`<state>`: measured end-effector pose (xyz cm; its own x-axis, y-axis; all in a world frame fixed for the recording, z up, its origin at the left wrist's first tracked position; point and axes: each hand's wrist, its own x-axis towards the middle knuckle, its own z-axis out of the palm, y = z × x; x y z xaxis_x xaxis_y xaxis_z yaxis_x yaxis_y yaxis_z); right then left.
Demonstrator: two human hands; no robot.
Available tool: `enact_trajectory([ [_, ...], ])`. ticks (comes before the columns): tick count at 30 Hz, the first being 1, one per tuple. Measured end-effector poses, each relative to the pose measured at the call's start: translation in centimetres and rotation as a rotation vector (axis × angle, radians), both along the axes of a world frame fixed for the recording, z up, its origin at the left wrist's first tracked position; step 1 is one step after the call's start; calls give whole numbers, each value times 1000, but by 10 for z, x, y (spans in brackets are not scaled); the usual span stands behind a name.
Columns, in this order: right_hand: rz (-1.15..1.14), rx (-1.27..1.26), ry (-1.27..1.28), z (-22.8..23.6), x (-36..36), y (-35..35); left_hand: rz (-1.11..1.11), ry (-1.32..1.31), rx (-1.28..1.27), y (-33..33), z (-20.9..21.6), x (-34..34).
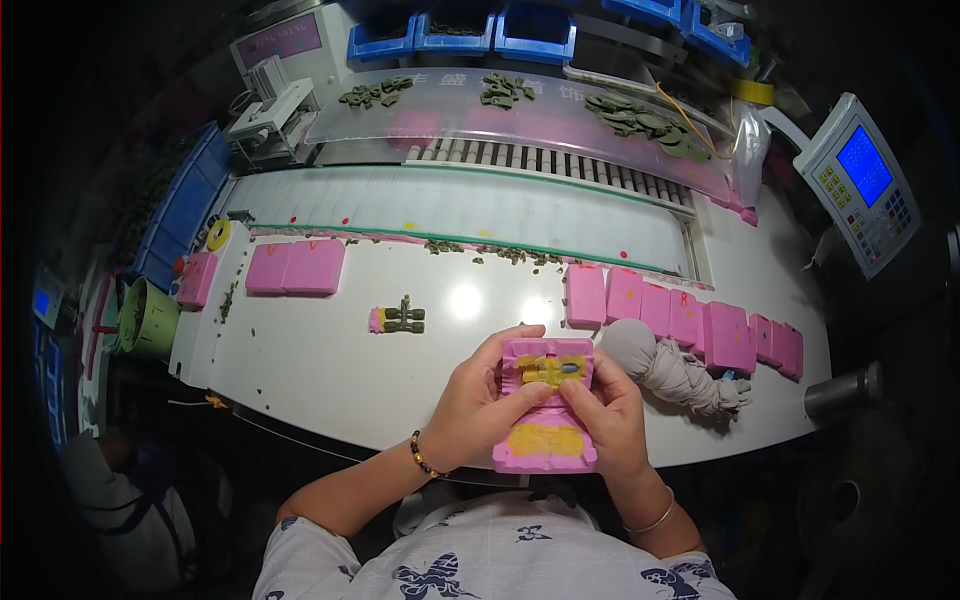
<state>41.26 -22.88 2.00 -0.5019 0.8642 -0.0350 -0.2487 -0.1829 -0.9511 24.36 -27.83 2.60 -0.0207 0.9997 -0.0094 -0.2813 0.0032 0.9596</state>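
Note:
An opened pink rubber mold [503,378] is held between both hands in front of me at the table's near edge. Its inner faces are stained yellow, and a small bluish piece [569,368] shows in the upper half's cavity. My left hand [485,395] grips the mold's left side, its thumb pressed on the upper half. On the other side, my right hand [612,415] wraps around the edge with its thumb close to the left one. Most of the fingers are hidden behind the mold. A dark green branched casting [405,317] with a pink end lies beyond my left hand.
Pink mold blocks [725,335] line the right side; more pink blocks [293,267] sit at left. A grey cloth bundle [685,375] lies right of my hands. Beyond are a pale conveyor strip [400,205], green pieces [640,125], blue bins [535,32] and a control panel [860,185].

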Motion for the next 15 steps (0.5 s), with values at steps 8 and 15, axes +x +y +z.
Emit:
enact_trajectory([
  [8,24,-183,114,-8,5,1,-85,3,-47,3,6,-6],
  [15,80,-172,110,-4,8,4,-83,39,-50,3,1,-8],
])
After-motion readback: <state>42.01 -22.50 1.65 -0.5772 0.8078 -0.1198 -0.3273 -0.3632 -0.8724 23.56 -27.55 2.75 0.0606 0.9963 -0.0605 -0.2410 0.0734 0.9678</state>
